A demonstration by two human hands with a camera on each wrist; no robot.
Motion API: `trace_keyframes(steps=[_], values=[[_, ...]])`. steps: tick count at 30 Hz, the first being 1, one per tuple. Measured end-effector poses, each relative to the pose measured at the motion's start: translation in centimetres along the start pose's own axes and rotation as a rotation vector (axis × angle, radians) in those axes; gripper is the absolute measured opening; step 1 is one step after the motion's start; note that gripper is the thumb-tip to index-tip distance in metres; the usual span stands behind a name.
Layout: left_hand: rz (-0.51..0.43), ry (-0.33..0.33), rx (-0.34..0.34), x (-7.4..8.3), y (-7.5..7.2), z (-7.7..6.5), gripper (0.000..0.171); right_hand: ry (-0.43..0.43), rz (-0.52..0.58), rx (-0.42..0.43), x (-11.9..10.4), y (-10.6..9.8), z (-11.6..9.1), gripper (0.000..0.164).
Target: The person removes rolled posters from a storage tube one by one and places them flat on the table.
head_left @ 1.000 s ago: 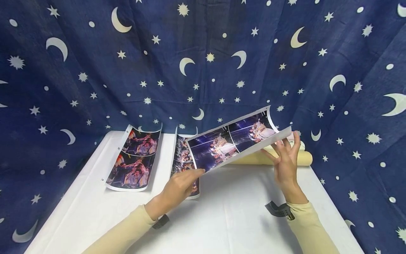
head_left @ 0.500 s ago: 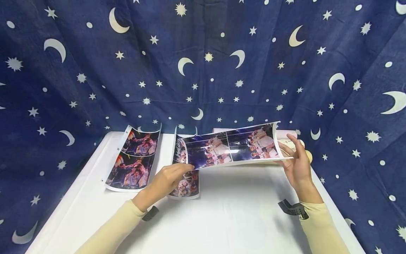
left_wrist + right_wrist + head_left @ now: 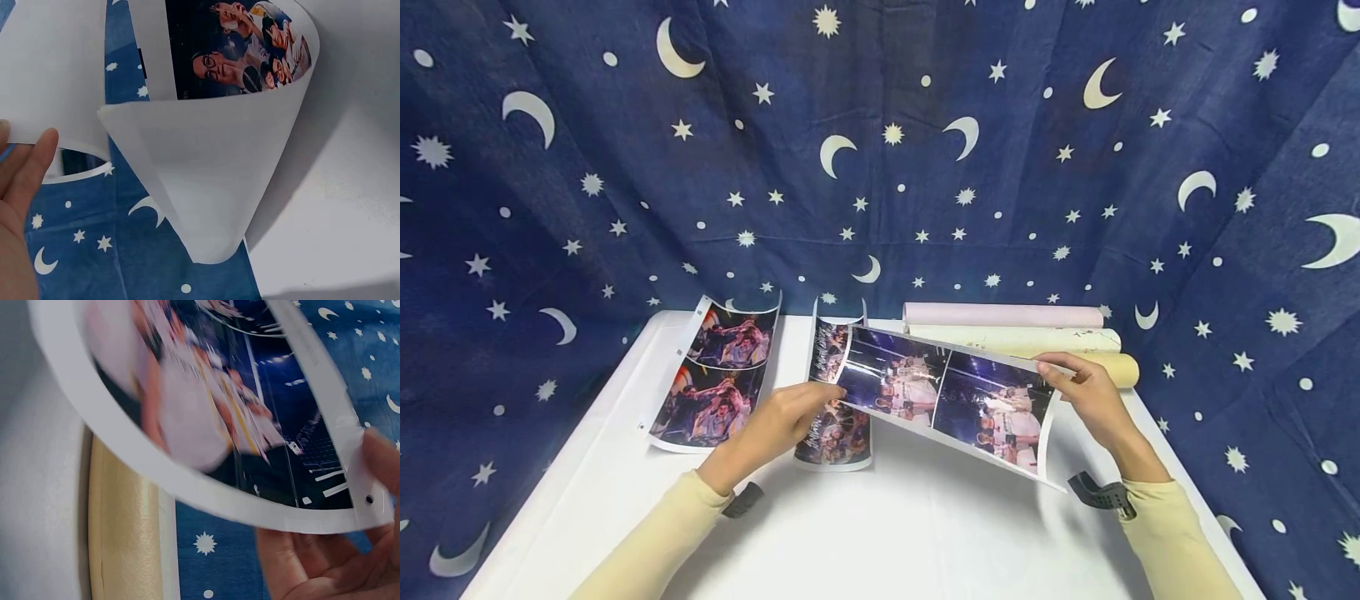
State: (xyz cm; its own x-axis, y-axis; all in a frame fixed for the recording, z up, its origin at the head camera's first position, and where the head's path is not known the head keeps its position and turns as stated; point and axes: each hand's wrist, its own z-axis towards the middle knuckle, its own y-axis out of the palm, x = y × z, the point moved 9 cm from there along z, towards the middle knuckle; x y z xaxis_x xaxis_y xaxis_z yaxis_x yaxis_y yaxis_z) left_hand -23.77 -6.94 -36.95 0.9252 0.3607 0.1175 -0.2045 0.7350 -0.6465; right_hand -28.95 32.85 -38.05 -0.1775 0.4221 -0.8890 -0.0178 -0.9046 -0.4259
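Between my hands a curved, glossy photo print (image 3: 985, 400) with two stage pictures and white borders hangs above the table. My left hand (image 3: 782, 421) pinches its left end with thumb and fingers. At its far right corner, my right hand (image 3: 1093, 404) pinches the border; the right wrist view has the thumb on the picture side and fingers (image 3: 281, 559) behind. Partly under the held print lies a second photo print (image 3: 835, 442) of a group of people. In the left wrist view the white back of that curled print (image 3: 206, 169) shows beside my left fingers (image 3: 37, 162).
Another curled photo print (image 3: 722, 392) lies on the white table (image 3: 925, 533) at the left. Three rolls of paper lie along the back right: pink (image 3: 1000, 315), cream with a pattern (image 3: 1037, 338) and yellow (image 3: 1120, 369). A blue star-and-moon curtain (image 3: 880, 167) hangs behind.
The held print's right end has swung down toward me and the whole sheet has shifted left. My right hand has moved from the lower edge to the far right corner, uncovering the rolls.
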Motion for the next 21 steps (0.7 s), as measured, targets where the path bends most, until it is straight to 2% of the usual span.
trace_keyframes(steps=[2, 4, 11, 18, 21], values=[[-0.010, -0.014, -0.009, -0.3, 0.0, -0.1, 0.042, -0.002, -0.082, 0.026, 0.0, 0.0, 0.0, 0.036], [-0.020, -0.036, -0.008, -0.5, -0.2, -0.1, 0.039, -0.004, -0.113, 0.041, -0.1, 0.1, 0.0, 0.037], [-0.048, -0.178, 0.032, -1.6, -1.0, -0.3, 0.023, -0.044, -0.089, 0.113, -0.9, 0.4, -0.3, 0.035], [-0.084, -0.356, 0.193, -3.3, -2.0, -0.5, 0.005, -0.088, -0.028, 0.215, -2.1, 0.7, -0.7, 0.032], [-0.136, -0.463, 0.245, -4.3, -2.2, -0.8, 0.004, -0.089, 0.015, 0.246, -2.3, 0.9, -1.0, 0.030]])
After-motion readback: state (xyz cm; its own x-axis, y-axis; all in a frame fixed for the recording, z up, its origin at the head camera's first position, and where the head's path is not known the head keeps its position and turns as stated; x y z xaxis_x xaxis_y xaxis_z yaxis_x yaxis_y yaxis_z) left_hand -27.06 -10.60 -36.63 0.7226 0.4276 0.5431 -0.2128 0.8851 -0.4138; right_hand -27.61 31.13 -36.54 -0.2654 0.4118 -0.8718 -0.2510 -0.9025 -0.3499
